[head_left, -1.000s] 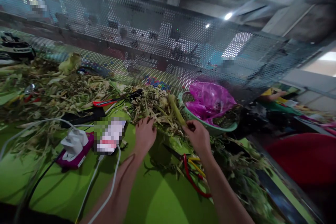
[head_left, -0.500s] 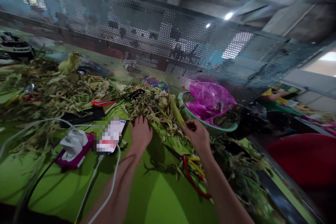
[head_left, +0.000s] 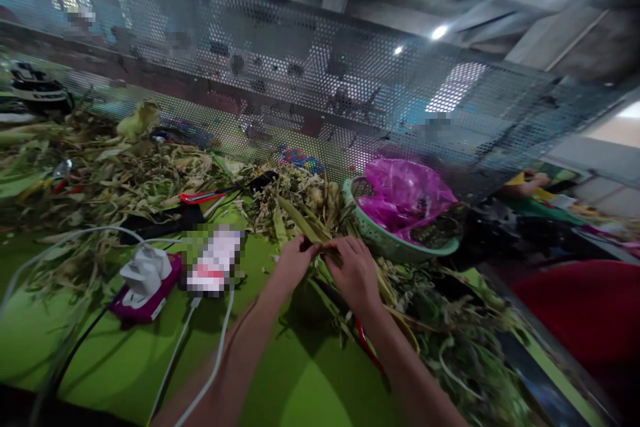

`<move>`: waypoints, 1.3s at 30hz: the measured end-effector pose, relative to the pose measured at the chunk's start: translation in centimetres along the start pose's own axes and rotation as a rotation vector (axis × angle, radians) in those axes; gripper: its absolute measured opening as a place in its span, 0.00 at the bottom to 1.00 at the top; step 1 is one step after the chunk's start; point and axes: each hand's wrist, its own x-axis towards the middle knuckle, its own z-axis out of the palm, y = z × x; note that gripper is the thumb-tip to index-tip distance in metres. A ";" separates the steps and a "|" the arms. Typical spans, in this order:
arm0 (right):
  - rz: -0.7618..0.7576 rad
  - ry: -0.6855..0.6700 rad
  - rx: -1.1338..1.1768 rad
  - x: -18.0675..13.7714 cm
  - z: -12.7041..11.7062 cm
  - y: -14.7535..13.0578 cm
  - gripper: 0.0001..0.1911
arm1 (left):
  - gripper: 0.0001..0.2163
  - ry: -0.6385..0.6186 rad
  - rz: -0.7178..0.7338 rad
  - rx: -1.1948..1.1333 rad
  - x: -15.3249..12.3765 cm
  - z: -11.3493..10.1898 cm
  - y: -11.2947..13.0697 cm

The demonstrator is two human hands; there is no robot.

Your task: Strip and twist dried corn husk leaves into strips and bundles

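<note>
My left hand and my right hand are close together over the table, thumbs and fingertips pinched. Between them they hold a long, flat, yellow-green leafy stalk that points away toward the plant heap. The part inside my fingers is hidden. Below my right wrist lies a pair of pruning shears with a red handle, mostly covered by my forearm and leaves. Just beyond my hands rests a heap of dry plant pieces.
A green basket with a pink plastic bag stands at the right. To the left are a phone, a purple power strip with white cables, and a red cutter. A perforated metal screen rises behind.
My left hand has moved right from the heap and my right hand has come in leftward; they now meet at the stalk. My right forearm covers more of the shears.
</note>
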 end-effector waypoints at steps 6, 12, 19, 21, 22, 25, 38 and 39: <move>0.100 0.002 0.249 0.1 0.4 0.6 0.06 | 0.06 0.070 -0.034 -0.036 -0.1 -0.3 0.2; 0.225 0.018 0.347 0.1 0.4 1.3 0.11 | 0.07 0.090 -0.111 -0.125 -0.5 -0.1 1.2; 0.488 -0.035 0.555 0.2 0.7 1.5 0.13 | 0.08 0.120 -0.158 -0.169 -0.8 -0.1 1.5; 0.510 -0.001 0.532 0.2 0.6 1.1 0.11 | 0.12 0.087 -0.129 -0.165 -1.0 0.1 1.1; 0.511 0.012 0.504 0.2 0.5 0.8 0.11 | 0.13 0.065 -0.106 -0.163 -1.0 0.2 1.0; 0.510 0.019 0.471 0.3 0.3 0.1 0.09 | 0.22 0.009 -0.049 -0.170 -1.1 0.5 0.9; 0.684 0.123 0.778 0.1 1.0 1.0 0.17 | 0.15 0.159 -0.076 -0.055 0.3 0.0 -0.6; 0.676 0.120 0.764 0.1 1.0 1.1 0.17 | 0.13 0.155 -0.063 -0.073 0.3 -0.1 -0.6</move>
